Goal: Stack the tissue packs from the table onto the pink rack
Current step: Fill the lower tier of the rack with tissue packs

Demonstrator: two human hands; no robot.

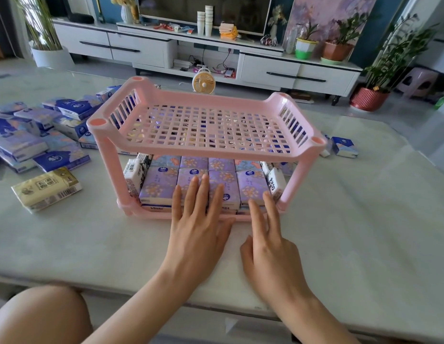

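Observation:
A two-tier pink rack (206, 145) stands on the pale marble table (352, 219). Its lower shelf holds several purple floral tissue packs (158, 184) in rows, with white packs standing at both ends. The top shelf holds nothing. My left hand (198, 224) lies flat with spread fingers on the front packs. My right hand (268, 242) is open too, two fingers touching the front right pack. A heap of blue and purple tissue packs (42, 135) lies at the left, a yellow pack (47, 189) nearer me.
A blue pack (344, 147) lies right of the rack. A small fan (203, 81) stands on the floor behind the table. Further back are a white TV cabinet (298, 70) and potted plants (370, 95). My knee (42, 316) shows below the table's front edge.

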